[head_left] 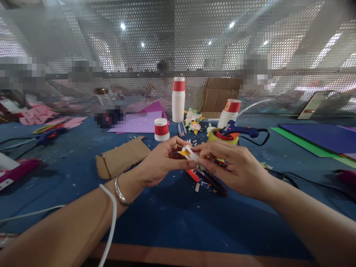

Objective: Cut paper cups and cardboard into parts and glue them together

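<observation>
My left hand and my right hand meet over the middle of the table, both closed on a small white paper piece. A yellow-orange pointed bit sticks out at its left end. The fingers cover part of the piece, so its full shape is hidden. Below them lie an orange-red strip, a dark-handled tool partly under my right hand, and scattered white paper scraps.
Behind my hands stand a red-and-white paper cup and a tall cup stack. A blue glue gun rests on a tape roll. Cardboard lies left, coloured sheets right. A white cable crosses my left forearm.
</observation>
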A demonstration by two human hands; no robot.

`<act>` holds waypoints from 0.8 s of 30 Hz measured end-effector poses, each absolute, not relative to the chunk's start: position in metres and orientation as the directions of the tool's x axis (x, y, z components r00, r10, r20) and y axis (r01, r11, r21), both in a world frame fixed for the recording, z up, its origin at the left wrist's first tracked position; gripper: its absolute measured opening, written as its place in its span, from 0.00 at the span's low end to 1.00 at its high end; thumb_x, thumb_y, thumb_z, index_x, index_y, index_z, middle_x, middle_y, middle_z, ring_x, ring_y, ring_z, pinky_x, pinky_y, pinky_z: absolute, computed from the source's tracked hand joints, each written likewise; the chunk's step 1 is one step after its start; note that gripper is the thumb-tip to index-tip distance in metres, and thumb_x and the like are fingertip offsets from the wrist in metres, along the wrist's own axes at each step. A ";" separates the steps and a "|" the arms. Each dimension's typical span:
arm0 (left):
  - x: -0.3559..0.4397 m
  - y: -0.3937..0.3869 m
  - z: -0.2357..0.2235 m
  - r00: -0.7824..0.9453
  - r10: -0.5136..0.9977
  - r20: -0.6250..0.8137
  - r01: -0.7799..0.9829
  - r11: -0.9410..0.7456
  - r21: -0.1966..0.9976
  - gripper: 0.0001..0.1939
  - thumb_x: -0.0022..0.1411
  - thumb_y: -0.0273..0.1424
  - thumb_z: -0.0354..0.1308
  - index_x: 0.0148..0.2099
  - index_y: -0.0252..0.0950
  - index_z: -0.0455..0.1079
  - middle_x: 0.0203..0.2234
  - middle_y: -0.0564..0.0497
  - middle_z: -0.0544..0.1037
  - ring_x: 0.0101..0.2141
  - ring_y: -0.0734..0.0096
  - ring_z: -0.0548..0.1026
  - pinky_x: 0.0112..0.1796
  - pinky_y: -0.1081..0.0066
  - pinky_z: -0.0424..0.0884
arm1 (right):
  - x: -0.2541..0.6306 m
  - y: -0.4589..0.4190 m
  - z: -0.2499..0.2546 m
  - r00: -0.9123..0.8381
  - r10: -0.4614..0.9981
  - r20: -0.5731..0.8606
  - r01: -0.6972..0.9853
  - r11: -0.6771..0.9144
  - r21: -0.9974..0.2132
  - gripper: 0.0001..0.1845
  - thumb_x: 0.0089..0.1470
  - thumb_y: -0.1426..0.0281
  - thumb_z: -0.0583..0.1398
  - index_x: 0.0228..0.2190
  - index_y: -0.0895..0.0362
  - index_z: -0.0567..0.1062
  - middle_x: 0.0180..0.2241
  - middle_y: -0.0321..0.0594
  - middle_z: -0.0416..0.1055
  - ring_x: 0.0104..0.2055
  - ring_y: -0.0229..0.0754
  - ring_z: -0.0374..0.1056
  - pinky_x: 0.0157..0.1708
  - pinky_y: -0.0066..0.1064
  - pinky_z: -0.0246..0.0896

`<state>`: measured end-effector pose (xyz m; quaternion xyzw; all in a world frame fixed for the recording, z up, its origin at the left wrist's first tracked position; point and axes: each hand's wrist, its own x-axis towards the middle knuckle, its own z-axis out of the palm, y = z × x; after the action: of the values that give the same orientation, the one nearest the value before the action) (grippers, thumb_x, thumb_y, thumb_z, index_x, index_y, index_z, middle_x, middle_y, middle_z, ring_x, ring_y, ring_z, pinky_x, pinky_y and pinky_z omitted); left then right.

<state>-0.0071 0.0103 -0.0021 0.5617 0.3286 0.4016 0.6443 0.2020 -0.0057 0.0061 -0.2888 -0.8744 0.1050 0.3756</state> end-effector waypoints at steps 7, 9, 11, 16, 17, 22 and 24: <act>-0.007 0.011 -0.002 0.476 0.879 0.023 -0.154 0.058 0.986 0.22 0.46 0.24 0.74 0.42 0.35 0.71 0.36 0.50 0.77 0.39 0.69 0.75 0.43 0.67 0.69 | 0.203 -0.004 0.005 -0.559 0.577 0.596 0.434 0.816 -0.382 0.05 0.63 0.71 0.57 0.34 0.54 0.72 0.42 0.43 0.78 0.41 0.41 0.74 0.42 0.33 0.67; -0.006 0.011 -0.002 0.480 0.877 0.019 -0.163 0.068 0.984 0.21 0.46 0.23 0.73 0.43 0.34 0.71 0.37 0.50 0.78 0.39 0.69 0.75 0.43 0.67 0.70 | 0.204 -0.004 0.005 -0.565 0.573 0.594 0.432 0.819 -0.378 0.05 0.63 0.71 0.57 0.33 0.54 0.72 0.42 0.43 0.77 0.41 0.41 0.74 0.42 0.34 0.68; -0.007 0.010 -0.001 0.481 0.876 0.011 -0.166 0.079 0.983 0.21 0.47 0.22 0.73 0.43 0.34 0.71 0.37 0.49 0.78 0.39 0.70 0.75 0.44 0.67 0.70 | 0.204 -0.004 0.006 -0.568 0.575 0.589 0.431 0.818 -0.382 0.05 0.63 0.71 0.57 0.33 0.54 0.72 0.41 0.43 0.77 0.41 0.42 0.74 0.42 0.34 0.68; -0.009 0.011 0.001 0.511 0.860 -0.001 -0.155 0.094 0.983 0.22 0.47 0.21 0.73 0.44 0.34 0.72 0.38 0.50 0.78 0.39 0.71 0.76 0.44 0.67 0.70 | 0.205 -0.005 0.008 -0.580 0.580 0.573 0.420 0.815 -0.399 0.05 0.63 0.71 0.56 0.35 0.54 0.73 0.41 0.44 0.77 0.41 0.42 0.73 0.41 0.33 0.69; -0.009 0.011 0.001 0.519 0.855 -0.001 -0.152 0.094 0.984 0.22 0.47 0.22 0.73 0.44 0.34 0.72 0.38 0.50 0.78 0.39 0.70 0.76 0.44 0.67 0.70 | 0.205 -0.006 0.008 -0.584 0.576 0.571 0.417 0.817 -0.398 0.06 0.63 0.71 0.56 0.35 0.54 0.73 0.41 0.44 0.77 0.41 0.42 0.73 0.41 0.33 0.69; -0.011 0.012 0.001 0.522 0.853 -0.016 -0.125 0.095 0.988 0.21 0.47 0.23 0.73 0.45 0.34 0.73 0.39 0.49 0.79 0.40 0.69 0.76 0.45 0.66 0.70 | 0.204 -0.006 0.009 -0.603 0.567 0.562 0.413 0.824 -0.388 0.08 0.64 0.71 0.55 0.33 0.55 0.73 0.41 0.44 0.77 0.41 0.42 0.73 0.42 0.34 0.68; -0.012 0.013 0.002 0.526 0.850 -0.035 -0.116 0.113 0.987 0.22 0.47 0.23 0.73 0.45 0.35 0.73 0.38 0.49 0.79 0.40 0.69 0.76 0.45 0.66 0.70 | 0.204 -0.006 0.008 -0.609 0.567 0.555 0.408 0.824 -0.394 0.08 0.64 0.71 0.55 0.34 0.55 0.73 0.40 0.44 0.76 0.41 0.41 0.72 0.42 0.33 0.68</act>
<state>-0.0116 0.0128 0.0016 0.5601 0.3273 0.3603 0.6703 0.2039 -0.0064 0.0085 -0.2740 -0.8896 0.1146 0.3470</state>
